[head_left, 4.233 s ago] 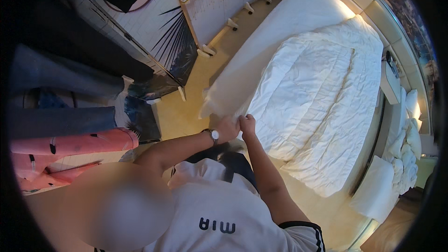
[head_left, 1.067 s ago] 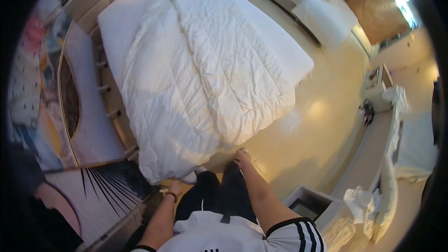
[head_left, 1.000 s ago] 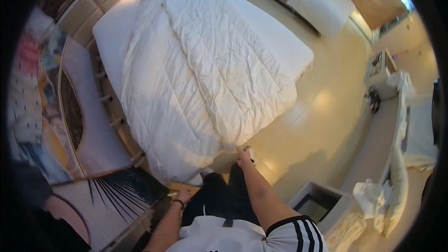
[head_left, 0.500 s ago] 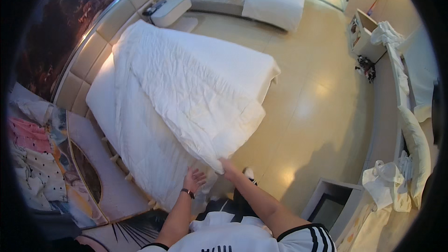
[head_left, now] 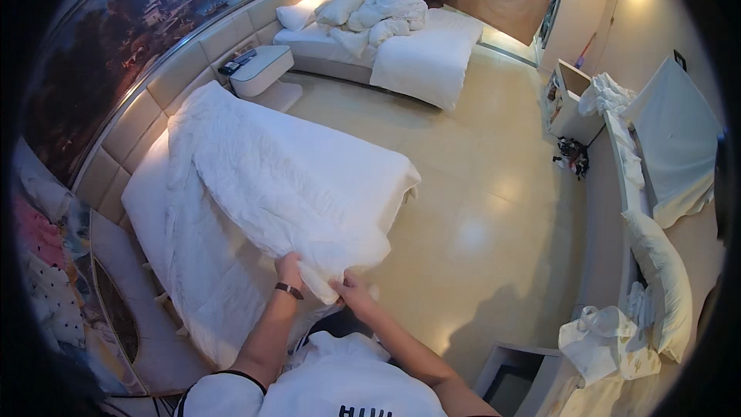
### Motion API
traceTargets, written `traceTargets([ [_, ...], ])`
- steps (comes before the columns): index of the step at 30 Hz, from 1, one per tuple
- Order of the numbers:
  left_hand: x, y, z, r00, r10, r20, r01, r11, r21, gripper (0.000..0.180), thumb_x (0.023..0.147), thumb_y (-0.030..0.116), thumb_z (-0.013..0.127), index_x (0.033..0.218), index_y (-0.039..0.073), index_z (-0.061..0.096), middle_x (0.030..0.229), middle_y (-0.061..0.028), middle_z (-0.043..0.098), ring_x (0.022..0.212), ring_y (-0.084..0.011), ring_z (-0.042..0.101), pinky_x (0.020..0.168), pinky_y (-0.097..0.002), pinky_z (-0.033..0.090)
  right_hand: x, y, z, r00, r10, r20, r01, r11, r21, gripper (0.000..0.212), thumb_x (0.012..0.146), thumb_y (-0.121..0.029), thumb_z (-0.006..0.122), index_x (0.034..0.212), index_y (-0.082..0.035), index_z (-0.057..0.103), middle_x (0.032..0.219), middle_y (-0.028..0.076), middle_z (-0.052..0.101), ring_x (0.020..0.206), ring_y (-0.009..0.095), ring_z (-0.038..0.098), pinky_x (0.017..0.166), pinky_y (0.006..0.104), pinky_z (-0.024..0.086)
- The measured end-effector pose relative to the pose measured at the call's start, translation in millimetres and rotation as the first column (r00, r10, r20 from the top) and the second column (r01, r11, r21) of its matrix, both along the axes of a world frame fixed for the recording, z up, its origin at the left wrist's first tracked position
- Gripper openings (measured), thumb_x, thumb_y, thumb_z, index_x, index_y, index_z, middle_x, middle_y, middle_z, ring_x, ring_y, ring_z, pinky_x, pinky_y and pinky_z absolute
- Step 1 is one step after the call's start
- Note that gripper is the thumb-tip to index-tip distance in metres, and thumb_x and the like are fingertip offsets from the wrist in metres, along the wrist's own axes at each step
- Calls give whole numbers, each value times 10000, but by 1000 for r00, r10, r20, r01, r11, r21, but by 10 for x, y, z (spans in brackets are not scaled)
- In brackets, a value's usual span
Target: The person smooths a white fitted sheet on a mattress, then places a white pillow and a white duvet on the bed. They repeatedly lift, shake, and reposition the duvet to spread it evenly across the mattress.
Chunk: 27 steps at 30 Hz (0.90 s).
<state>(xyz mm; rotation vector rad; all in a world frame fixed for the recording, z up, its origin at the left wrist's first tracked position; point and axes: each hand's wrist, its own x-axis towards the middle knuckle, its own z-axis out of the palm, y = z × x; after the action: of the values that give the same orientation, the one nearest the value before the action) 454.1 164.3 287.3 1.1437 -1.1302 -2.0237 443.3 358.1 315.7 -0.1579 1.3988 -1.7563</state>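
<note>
Both hands are gripping the near corner of a white duvet (head_left: pixel 262 185) that is lying across the near bed (head_left: pixel 147 208). The left hand (head_left: pixel 290 269), wearing a dark wristband (head_left: pixel 289 290), is closing its grip on the duvet's folded edge, the fingers pressed into the cloth. The right hand (head_left: pixel 351 292) is pinching the same bunched corner just beside it, the two hands sitting close together with a fold of cloth between them. The duvet is lying doubled over on itself, its far end reaching toward the padded headboard (head_left: pixel 154 100) on the left, its right edge hanging over the side of the mattress above the shiny cream floor (head_left: pixel 478 208). A white nightstand (head_left: pixel 261 69) is standing at the far end of the bed, and beyond it a second bed (head_left: pixel 401 54) is carrying a heap of rumpled white linen. On the right, a pillow (head_left: pixel 660 278) and crumpled white cloths (head_left: pixel 602 332) are resting along a long ledge.
</note>
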Motion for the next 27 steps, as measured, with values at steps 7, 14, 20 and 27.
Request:
traceTargets([
  [7,-1249,-25,192,995,18,-96,-17,1000,9,198,699,30,465,873,-64,483,818,-122,539,731,-257,569,642,-380,473,-1041,361,133,497,10,-868,285,943,174,766,649,-163,747,1282,-34,336,1140,173,459,1042,279,471,874,353,398],
  [14,-2976,640,696,978,23,-207,-1,994,107,125,724,11,446,837,-32,479,773,-85,521,681,-205,560,607,-343,467,-2671,352,-106,630,-196,-751,348,936,47,890,642,-94,734,1354,-20,206,1280,203,371,1194,325,375,965,395,333],
  [20,-4202,759,481,961,25,-275,16,989,147,151,742,-2,429,890,-17,453,835,-62,519,723,-170,544,643,-319,457,-4120,395,436,693,-121,-711,195,980,24,807,724,-53,673,1361,-10,180,1258,164,419,1148,254,430,937,325,362],
  [27,-4975,730,743,970,-32,-241,58,993,99,167,737,14,428,897,-21,456,810,-59,512,709,-130,508,615,-293,429,-5291,290,-156,940,-41,-340,56,998,33,400,788,-118,586,1144,35,489,1040,90,582,908,158,558,804,280,441],
])
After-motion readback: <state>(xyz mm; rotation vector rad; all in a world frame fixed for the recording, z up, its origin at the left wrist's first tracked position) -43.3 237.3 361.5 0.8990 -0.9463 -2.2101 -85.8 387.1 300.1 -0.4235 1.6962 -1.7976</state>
